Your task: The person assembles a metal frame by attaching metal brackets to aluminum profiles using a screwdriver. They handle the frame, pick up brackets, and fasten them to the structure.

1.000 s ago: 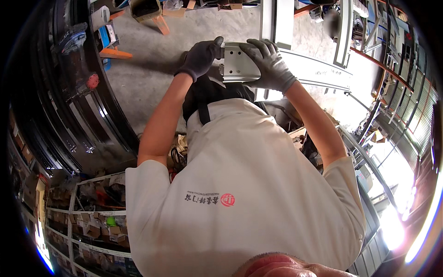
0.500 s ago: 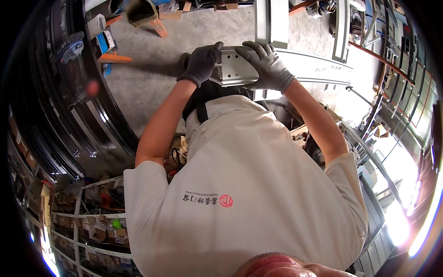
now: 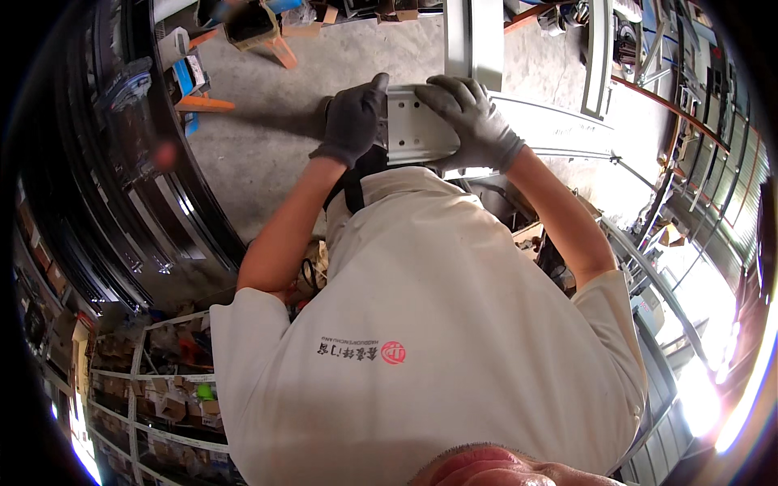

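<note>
A pale metal profile (image 3: 559,125) stretches away to the right in front of my waist. Several small holes show in the flat face near its left end. My left hand (image 3: 350,121), in a dark grey glove, is closed at that left end, its thumb pointing up along the edge. In a lighter grey glove, my right hand (image 3: 476,121) grips the profile from above just right of the holes, fingers over the far edge and thumb at the near edge. The profile's underside and my left fingertips are hidden.
Another pale profile (image 3: 486,44) runs away from me beyond my right hand, with a further one (image 3: 598,61) to its right. Dark long profiles (image 3: 105,178) stand at the left. Shelves (image 3: 134,389) with boxes are at lower left; an orange-legged stand (image 3: 282,50) is at the far left.
My left hand has shifted slightly toward me and its wrist has turned a little. The profile's left end has come a bit nearer to me. My right hand keeps its grip.
</note>
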Available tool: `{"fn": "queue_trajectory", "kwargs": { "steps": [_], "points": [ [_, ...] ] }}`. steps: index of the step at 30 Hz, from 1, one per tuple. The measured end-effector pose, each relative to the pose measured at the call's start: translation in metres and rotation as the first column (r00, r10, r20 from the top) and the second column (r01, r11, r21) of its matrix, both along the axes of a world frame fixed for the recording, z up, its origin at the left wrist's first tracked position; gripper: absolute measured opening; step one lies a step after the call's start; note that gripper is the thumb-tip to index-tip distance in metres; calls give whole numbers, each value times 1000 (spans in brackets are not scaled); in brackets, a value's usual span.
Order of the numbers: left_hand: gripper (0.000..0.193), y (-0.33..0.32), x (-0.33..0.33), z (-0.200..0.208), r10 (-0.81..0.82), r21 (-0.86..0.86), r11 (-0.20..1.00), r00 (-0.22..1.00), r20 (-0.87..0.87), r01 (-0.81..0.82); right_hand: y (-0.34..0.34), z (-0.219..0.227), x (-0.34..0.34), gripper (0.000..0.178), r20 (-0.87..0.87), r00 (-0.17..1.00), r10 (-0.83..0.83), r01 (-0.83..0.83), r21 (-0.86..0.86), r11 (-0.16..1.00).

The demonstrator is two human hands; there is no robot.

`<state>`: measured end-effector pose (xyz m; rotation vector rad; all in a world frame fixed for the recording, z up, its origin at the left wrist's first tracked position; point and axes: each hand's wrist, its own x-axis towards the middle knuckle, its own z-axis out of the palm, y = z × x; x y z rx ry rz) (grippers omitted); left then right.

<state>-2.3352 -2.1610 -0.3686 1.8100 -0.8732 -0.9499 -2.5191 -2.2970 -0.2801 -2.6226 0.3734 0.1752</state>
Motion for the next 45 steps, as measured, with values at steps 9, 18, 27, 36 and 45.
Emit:
{"fn": "queue_trajectory", "kwargs": {
  "steps": [9, 18, 27, 36, 45],
  "points": [
    [46, 8, -14, 62, 24, -119, 993, 999, 37, -19, 0, 46, -8, 109, 47, 999, 2, -3, 41, 999],
    [37, 20, -40, 138, -134, -90, 987, 990, 37, 136, 13, 96, -45, 111, 84, 996, -8, 4, 54, 999],
    [33, 26, -66, 224, -208, 65, 961, 859, -468, 269, 32, 156, -91, 106, 156, 985, -72, 38, 205, 978],
    [35, 36, -90, 267, -362, 226, 844, 827, -429, 487, 51, 138, -149, 94, -117, 947, -298, 304, 620, 723],
    [62, 11, -83, 279, -733, -162, 669, 608, -305, 725, 81, 115, -187, 71, 121, 688, -715, 418, 739, 528]
  ]
}}
